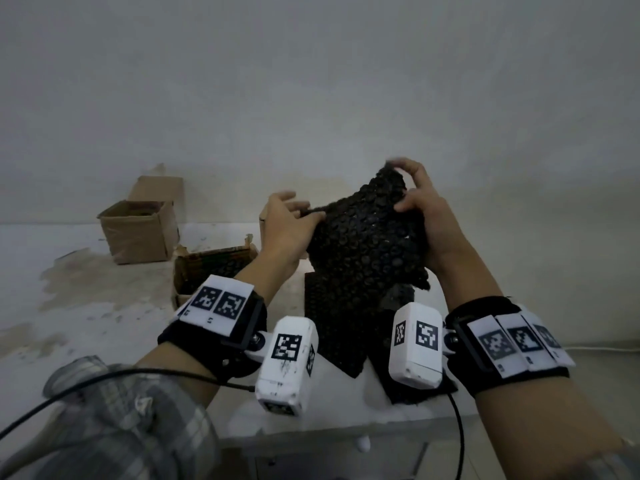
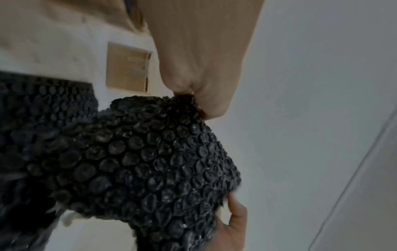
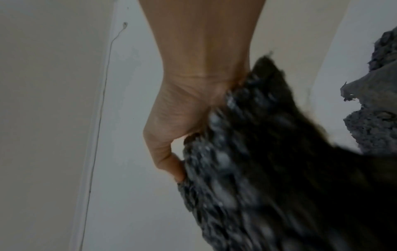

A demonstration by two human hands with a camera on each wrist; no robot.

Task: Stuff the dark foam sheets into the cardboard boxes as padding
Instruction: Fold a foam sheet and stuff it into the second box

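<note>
Two hands hold one dark, bubble-textured foam sheet (image 1: 367,244) above the white tabletop (image 1: 86,306): left hand (image 1: 284,226) pinching its left edge, right hand (image 1: 426,220) gripping its upper right. More dark sheets (image 1: 332,327) lie beneath; a low open cardboard box (image 1: 211,271) sits just left, a taller cardboard box (image 1: 138,230) behind.

Left wrist: fingers (image 2: 212,105) clamped on a corner.

Right wrist: fingers curled into the blurred sheet.

Step, judged: carrying. Next: crumple, press into a box.

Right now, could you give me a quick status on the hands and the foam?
Left hand and right hand both grip one foam sheet, held up above the table. Low box already holds foam. Nothing blocking.
</note>
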